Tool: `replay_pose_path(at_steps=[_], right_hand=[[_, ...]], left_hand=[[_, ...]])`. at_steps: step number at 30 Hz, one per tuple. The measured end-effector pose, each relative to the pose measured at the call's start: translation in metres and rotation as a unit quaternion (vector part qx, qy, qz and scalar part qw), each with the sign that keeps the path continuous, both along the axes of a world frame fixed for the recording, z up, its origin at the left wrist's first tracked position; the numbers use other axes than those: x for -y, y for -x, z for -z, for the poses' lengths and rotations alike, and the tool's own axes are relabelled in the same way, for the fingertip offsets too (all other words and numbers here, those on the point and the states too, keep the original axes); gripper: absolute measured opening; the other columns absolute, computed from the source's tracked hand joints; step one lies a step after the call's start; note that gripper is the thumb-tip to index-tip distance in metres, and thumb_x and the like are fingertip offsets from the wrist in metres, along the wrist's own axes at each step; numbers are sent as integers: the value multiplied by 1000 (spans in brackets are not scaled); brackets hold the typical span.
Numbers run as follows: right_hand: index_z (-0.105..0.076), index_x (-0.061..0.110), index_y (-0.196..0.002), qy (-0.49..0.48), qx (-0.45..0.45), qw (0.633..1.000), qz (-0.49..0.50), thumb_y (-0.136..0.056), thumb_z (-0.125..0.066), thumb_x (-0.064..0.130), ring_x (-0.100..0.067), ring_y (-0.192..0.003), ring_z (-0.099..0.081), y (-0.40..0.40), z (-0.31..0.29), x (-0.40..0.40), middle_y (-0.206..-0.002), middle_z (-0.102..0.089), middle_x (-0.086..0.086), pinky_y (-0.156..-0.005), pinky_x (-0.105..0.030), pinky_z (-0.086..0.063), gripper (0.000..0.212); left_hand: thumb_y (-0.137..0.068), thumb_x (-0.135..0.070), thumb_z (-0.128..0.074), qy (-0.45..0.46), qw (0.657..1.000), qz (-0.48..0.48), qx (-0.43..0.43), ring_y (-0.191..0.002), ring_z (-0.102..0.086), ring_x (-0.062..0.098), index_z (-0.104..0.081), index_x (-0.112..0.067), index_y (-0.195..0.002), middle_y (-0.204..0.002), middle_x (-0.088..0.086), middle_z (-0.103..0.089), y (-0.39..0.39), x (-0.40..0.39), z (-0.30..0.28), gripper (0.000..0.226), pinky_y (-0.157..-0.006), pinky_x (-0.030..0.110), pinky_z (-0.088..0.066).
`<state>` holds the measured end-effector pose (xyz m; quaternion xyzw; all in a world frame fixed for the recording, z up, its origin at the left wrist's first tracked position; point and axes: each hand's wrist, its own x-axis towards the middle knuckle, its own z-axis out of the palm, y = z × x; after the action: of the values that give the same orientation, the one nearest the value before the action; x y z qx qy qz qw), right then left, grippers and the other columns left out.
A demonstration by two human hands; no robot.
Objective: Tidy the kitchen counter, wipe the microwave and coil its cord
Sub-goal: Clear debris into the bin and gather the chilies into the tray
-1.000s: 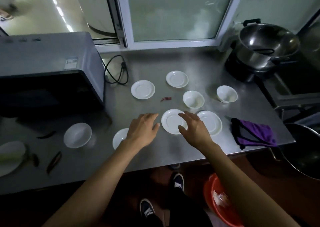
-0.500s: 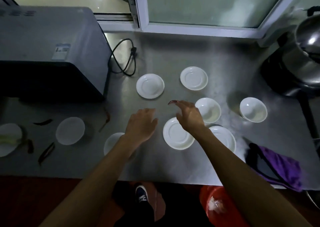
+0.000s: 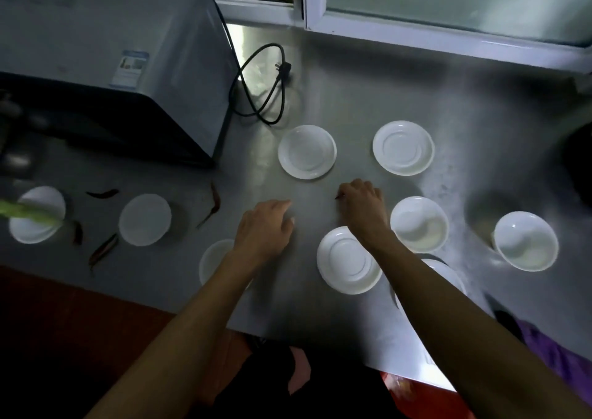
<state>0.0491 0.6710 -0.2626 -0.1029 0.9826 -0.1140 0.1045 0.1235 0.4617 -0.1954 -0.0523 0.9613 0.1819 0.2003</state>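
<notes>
A: Item one, hands?
B: Right hand [image 3: 363,207], fingers curled, pinching a small dark red chilli [image 3: 338,196]; only its tip shows past the knuckles. Left hand [image 3: 262,231], fingers loosely bent, holding nothing, palm down over the worktop [image 3: 368,105]; contact cannot be told.

A: Item two, task goods?
B: Microwave [image 3: 105,50], far left on the worktop, top and left side cut off by the frame. Black cord [image 3: 261,85], looped loose just beside its right flank, plug lying free.

A: Crockery?
B: Two saucers at rear [image 3: 307,152] [image 3: 403,148]. One saucer [image 3: 347,260] partly under the right forearm. Two bowls at right [image 3: 419,225] [image 3: 525,241]. One dish [image 3: 213,260] half hidden by the left wrist; another [image 3: 448,273] almost wholly hidden by the right arm. Two more at left [image 3: 144,219] [image 3: 37,215], the far one crossed by a blurred green stalk [image 3: 28,215].

A: Loose matter?
B: Several chillies [image 3: 214,204] scattered left, dim. Purple cloth [image 3: 557,358], cut off at the right edge.
</notes>
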Motion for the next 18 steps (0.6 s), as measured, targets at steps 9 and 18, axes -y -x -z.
replay_pose_path(at_steps=[9,18], right_hand=[[-65,12,-96,7,-3,1000,-22,-93,-59,12,-32,-96,-56,-12,4,38,-97,-61,-9,-82,-40,-39,6],[-69,8,-97,138,-11,990,18,-90,-58,4,-34,-79,-59,-34,-17,122,-92,-63,-12,-68,-40,-50,14]], left_hand=[[-99,-32,-49,-8,999,-38,-32,-125,-48,31,-50,-14,-140,-140,9,-54,-11,33,9,45,-103,46,-41],[-92,-23,-54,13,991,-102,-91,-109,-53,35,-62,-12,-117,-118,12,-62,-5,126,28,28,-87,46,-46]])
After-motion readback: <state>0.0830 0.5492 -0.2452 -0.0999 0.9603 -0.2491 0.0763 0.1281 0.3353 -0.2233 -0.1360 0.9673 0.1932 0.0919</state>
